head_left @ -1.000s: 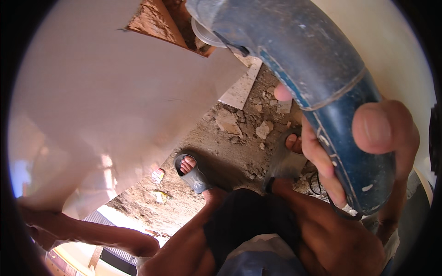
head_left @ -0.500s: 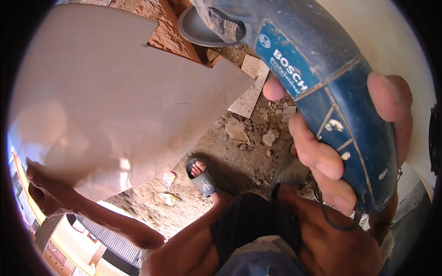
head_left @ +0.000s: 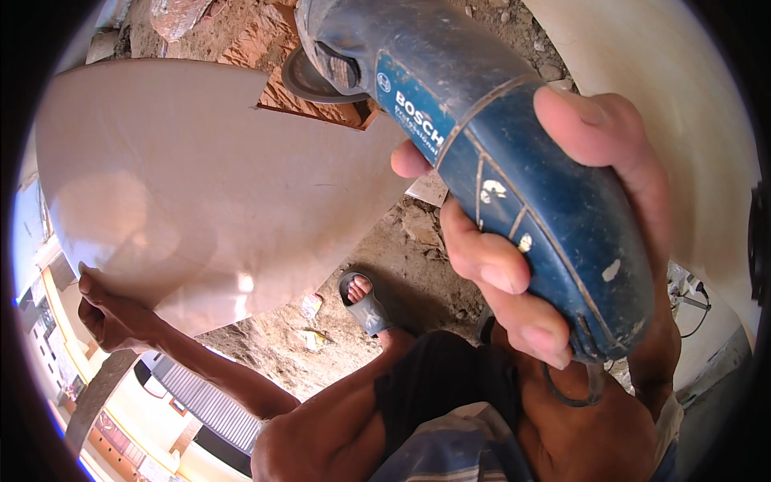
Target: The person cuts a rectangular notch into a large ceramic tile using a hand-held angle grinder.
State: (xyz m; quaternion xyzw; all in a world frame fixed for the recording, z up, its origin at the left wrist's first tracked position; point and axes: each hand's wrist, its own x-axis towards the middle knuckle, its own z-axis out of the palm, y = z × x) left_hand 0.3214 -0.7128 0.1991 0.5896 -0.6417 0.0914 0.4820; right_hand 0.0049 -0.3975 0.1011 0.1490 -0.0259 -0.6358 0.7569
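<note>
My right hand is wrapped around the body of a blue and grey angle grinder. A cord leaves its rear end. The grinder's grey disc is beside a notch in the edge of a large, glossy, pale tile; whether disc and tile touch, I cannot tell. With my left hand I grip the tile's near left edge, fingers closed on it. The tile slants across the left side, and reddish broken brick shows behind the notch.
Beneath lies a dirt floor with rubble, tile scraps and small wrappers. My sandalled foot is close to the tile's near edge. A large pale curved surface rises at the right, with a thin cable below it.
In the picture, the grinder and my right hand have shifted left and slightly down. The tile's far edge sits lower, and my left hand still grips its edge.
</note>
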